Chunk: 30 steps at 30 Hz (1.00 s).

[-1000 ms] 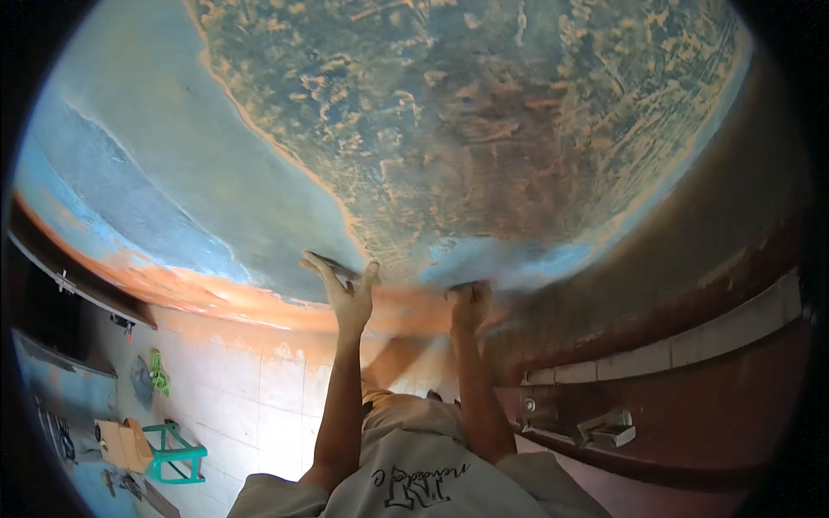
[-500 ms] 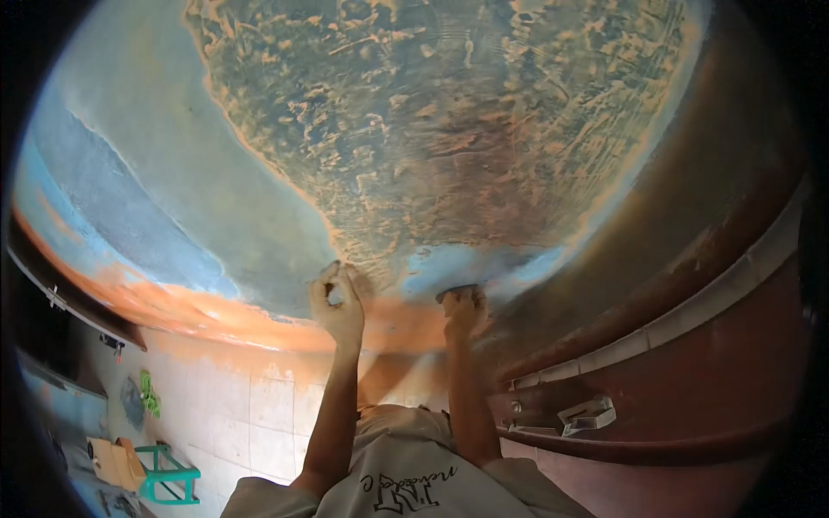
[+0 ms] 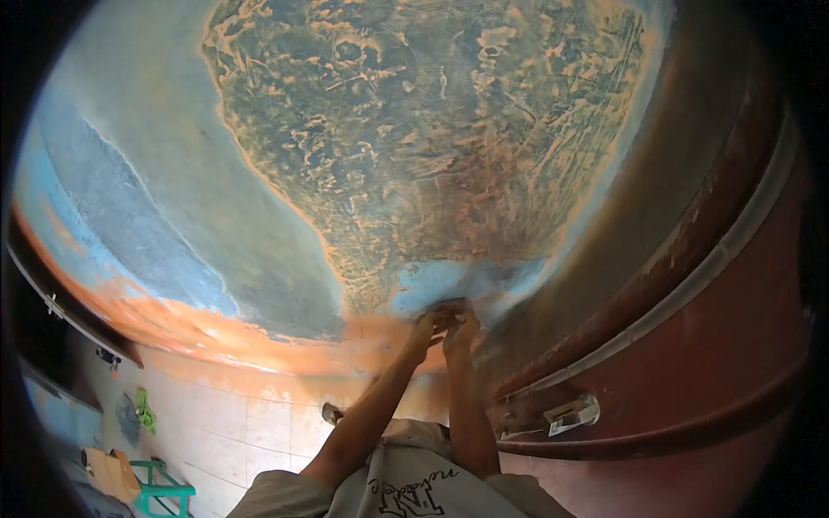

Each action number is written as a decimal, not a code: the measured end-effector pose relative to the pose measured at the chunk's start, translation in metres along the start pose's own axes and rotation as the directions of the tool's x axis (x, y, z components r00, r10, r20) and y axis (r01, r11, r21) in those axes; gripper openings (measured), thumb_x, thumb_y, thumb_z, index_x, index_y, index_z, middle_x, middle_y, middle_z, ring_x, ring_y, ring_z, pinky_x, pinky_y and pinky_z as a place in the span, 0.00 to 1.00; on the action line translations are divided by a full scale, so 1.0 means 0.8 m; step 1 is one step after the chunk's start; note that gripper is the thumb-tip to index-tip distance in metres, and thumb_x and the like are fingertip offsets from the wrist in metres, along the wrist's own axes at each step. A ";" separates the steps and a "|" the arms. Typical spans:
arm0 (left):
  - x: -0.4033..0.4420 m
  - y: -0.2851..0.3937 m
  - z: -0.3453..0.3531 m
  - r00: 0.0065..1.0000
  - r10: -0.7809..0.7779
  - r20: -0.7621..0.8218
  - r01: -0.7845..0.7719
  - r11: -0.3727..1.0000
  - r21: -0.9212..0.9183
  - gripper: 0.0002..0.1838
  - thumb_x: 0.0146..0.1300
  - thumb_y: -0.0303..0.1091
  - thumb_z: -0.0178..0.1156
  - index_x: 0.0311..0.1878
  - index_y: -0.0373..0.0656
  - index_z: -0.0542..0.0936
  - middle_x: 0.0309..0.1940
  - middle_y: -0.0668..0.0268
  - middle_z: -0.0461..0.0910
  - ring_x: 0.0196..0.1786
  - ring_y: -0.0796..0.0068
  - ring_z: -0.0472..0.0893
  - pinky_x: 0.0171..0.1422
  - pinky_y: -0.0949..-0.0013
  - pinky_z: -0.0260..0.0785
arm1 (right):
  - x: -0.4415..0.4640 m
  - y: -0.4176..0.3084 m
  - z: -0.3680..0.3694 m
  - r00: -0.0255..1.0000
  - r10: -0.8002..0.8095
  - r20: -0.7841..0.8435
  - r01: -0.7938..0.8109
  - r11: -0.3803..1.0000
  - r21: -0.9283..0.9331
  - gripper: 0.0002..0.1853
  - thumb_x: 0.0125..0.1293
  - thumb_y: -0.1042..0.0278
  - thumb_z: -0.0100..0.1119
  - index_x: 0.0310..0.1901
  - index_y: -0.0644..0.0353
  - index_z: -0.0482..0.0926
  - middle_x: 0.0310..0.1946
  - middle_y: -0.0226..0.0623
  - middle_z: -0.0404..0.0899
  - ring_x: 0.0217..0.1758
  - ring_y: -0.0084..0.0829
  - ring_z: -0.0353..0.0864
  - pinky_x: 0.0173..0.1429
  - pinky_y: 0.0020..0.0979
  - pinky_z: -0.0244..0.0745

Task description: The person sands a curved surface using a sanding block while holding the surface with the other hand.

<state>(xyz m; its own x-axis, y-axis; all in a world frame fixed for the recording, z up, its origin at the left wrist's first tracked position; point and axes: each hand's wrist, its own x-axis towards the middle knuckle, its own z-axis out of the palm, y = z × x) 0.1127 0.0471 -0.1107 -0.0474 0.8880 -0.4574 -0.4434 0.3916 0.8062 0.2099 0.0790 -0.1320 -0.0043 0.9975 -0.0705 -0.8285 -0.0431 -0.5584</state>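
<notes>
far left: green stool (image 3: 166, 491), cardboard box (image 3: 110, 475) just beside it, green cord (image 3: 144, 413) on the tiled floor (image 3: 207, 406). then the wall (image 3: 164, 224), big rough patch (image 3: 414, 129) in the middle, orange band (image 3: 285, 352) along the bottom. left hand (image 3: 423, 332) is drawn in close beside the other hand, fingers bent; blur, cannot tell if it pinches anything. dark flat piece (image 3: 450, 306) sits at the lower edge of the blue patch (image 3: 423, 283), above both hands; contact with the wall not clear. right hand (image 3: 463, 326) looks curled, pinching the near edge of the piece. right side: small pale box (image 3: 572, 415) by the red-brown surface (image 3: 691, 363).

to handle the piece well, i'd judge: keep it flat to the wall, not tipped on a corner, press evenly, wrists loose, left fingertips clear of its edge, slow down where blue meets orange.

vs half a second ago: left hand was apart, thumb and finger ringed by the rough patch's lower left edge; now it's over by the right hand. right hand stays near the blue patch. view shifts a bit, stool sits lower.
</notes>
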 end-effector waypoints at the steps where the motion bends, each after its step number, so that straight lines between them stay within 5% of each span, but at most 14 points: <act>1: -0.001 0.005 0.000 1.000 0.004 0.000 -0.004 1.000 -0.004 0.23 0.63 0.52 0.55 0.54 0.46 0.75 0.51 0.64 0.77 0.55 0.69 0.74 0.58 0.63 0.65 | -0.002 0.003 -0.003 1.000 0.000 0.005 0.000 1.000 -0.003 0.10 0.56 0.76 0.47 0.38 0.66 0.74 0.33 0.39 0.76 0.35 0.36 0.75 0.47 0.37 0.71; 3: 0.000 0.018 0.000 1.000 -0.001 0.024 -0.005 0.969 0.246 0.26 0.61 0.52 0.59 0.57 0.45 0.73 0.53 0.67 0.75 0.54 0.69 0.75 0.55 0.62 0.69 | -0.002 0.012 -0.002 0.905 -0.001 -0.425 -0.029 0.998 -0.063 0.09 0.61 0.71 0.47 0.38 0.64 0.75 0.31 0.39 0.76 0.34 0.34 0.75 0.46 0.34 0.71; 6: 0.013 -0.012 0.001 0.993 0.051 -0.103 -0.051 0.999 0.004 0.26 0.59 0.49 0.63 0.55 0.43 0.76 0.50 0.66 0.77 0.52 0.71 0.76 0.53 0.63 0.69 | 0.011 0.033 -0.025 0.954 -0.017 -0.300 -0.001 0.998 -0.059 0.06 0.65 0.67 0.51 0.41 0.56 0.74 0.32 0.28 0.73 0.33 0.28 0.73 0.39 0.30 0.69; 10: 0.000 -0.015 0.010 0.983 0.144 -0.118 -0.154 0.985 -0.083 0.24 0.58 0.46 0.66 0.52 0.40 0.78 0.46 0.65 0.79 0.49 0.71 0.77 0.50 0.66 0.70 | -0.021 0.011 0.046 0.919 -0.036 -0.392 -0.024 0.989 -0.148 0.05 0.67 0.65 0.50 0.39 0.54 0.72 0.28 0.25 0.71 0.32 0.26 0.72 0.35 0.29 0.67; 12: -0.001 -0.005 0.003 0.954 0.172 -0.247 -0.122 0.971 0.205 0.26 0.61 0.49 0.61 0.54 0.37 0.78 0.47 0.59 0.81 0.49 0.68 0.79 0.54 0.63 0.70 | -0.025 0.010 0.064 0.933 -0.008 -0.360 0.087 0.975 0.205 0.07 0.69 0.61 0.48 0.36 0.53 0.70 0.25 0.27 0.70 0.29 0.25 0.70 0.32 0.28 0.65; 16: -0.020 0.014 -0.022 0.952 0.231 -0.201 -0.165 0.941 0.297 0.20 0.59 0.42 0.64 0.50 0.39 0.80 0.43 0.60 0.82 0.46 0.71 0.79 0.52 0.67 0.71 | -0.001 0.022 0.070 0.938 0.040 -0.344 -0.030 0.999 0.036 0.09 0.70 0.59 0.46 0.34 0.52 0.68 0.26 0.29 0.71 0.28 0.24 0.68 0.29 0.27 0.63; 18: -0.022 0.013 -0.037 0.674 0.635 -0.378 -0.518 0.771 0.371 0.08 0.57 0.31 0.65 0.39 0.40 0.79 0.35 0.64 0.79 0.37 0.74 0.76 0.43 0.68 0.70 | 0.010 0.028 0.080 0.884 0.032 -0.467 -0.017 0.999 0.036 0.14 0.71 0.55 0.45 0.30 0.53 0.69 0.28 0.30 0.69 0.30 0.25 0.67 0.32 0.33 0.65; 19: -0.031 0.035 -0.041 0.661 0.642 -0.389 -0.527 0.766 0.369 0.08 0.57 0.31 0.65 0.39 0.40 0.79 0.35 0.64 0.79 0.37 0.74 0.76 0.43 0.68 0.70 | 0.021 0.029 0.082 0.892 0.037 -0.451 -0.024 0.999 0.034 0.14 0.71 0.55 0.45 0.30 0.53 0.69 0.28 0.30 0.69 0.30 0.25 0.67 0.32 0.33 0.65; 21: -0.064 0.072 -0.058 0.300 0.811 -0.502 -0.706 0.543 0.455 0.03 0.57 0.25 0.62 0.34 0.41 0.78 0.31 0.64 0.78 0.35 0.73 0.75 0.44 0.67 0.69 | 0.031 0.026 0.072 0.836 0.091 -0.542 0.013 0.983 0.185 0.11 0.68 0.57 0.48 0.34 0.54 0.71 0.31 0.29 0.71 0.35 0.26 0.69 0.38 0.34 0.71; 23: -0.089 0.114 -0.079 0.018 0.913 -0.408 -0.641 0.323 0.696 0.04 0.59 0.23 0.60 0.37 0.40 0.77 0.35 0.63 0.78 0.36 0.71 0.74 0.45 0.65 0.68 | 0.040 0.024 0.049 0.850 0.099 -0.517 0.006 0.980 0.197 0.11 0.67 0.56 0.49 0.35 0.55 0.71 0.32 0.30 0.71 0.35 0.27 0.70 0.38 0.35 0.71; 26: -0.127 0.181 -0.095 -0.090 0.866 -0.492 -0.536 0.374 0.757 0.11 0.60 0.24 0.60 0.47 0.37 0.76 0.48 0.58 0.75 0.48 0.64 0.74 0.56 0.62 0.66 | 0.056 0.025 0.013 0.890 0.085 -0.449 0.002 0.982 0.190 0.12 0.65 0.54 0.51 0.35 0.55 0.71 0.33 0.31 0.72 0.34 0.28 0.70 0.38 0.36 0.72; 28: -0.140 0.230 -0.114 -0.274 0.873 -0.404 -0.434 0.263 0.862 0.23 0.63 0.30 0.59 0.60 0.35 0.68 0.64 0.50 0.62 0.64 0.53 0.66 0.67 0.56 0.58 | 0.070 0.024 0.001 0.905 0.089 -0.417 -0.003 0.979 0.203 0.13 0.64 0.53 0.53 0.36 0.55 0.72 0.33 0.31 0.72 0.34 0.29 0.71 0.38 0.37 0.72; 30: -0.145 0.264 -0.121 -0.254 0.860 -0.444 -0.481 0.286 0.829 0.27 0.65 0.34 0.58 0.64 0.35 0.64 0.68 0.48 0.54 0.69 0.51 0.58 0.71 0.53 0.53 | 0.072 0.027 -0.017 0.922 0.084 -0.378 0.009 0.971 0.238 0.14 0.63 0.52 0.54 0.36 0.56 0.72 0.34 0.32 0.73 0.34 0.30 0.71 0.38 0.38 0.73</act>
<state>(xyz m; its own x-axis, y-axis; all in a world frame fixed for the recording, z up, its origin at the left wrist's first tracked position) -0.0624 0.0035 0.0767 -0.7661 0.0044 0.6427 0.6380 -0.1154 0.7614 0.1993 0.1347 -0.1596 0.1379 0.8948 -0.4245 -0.9380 -0.0195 -0.3460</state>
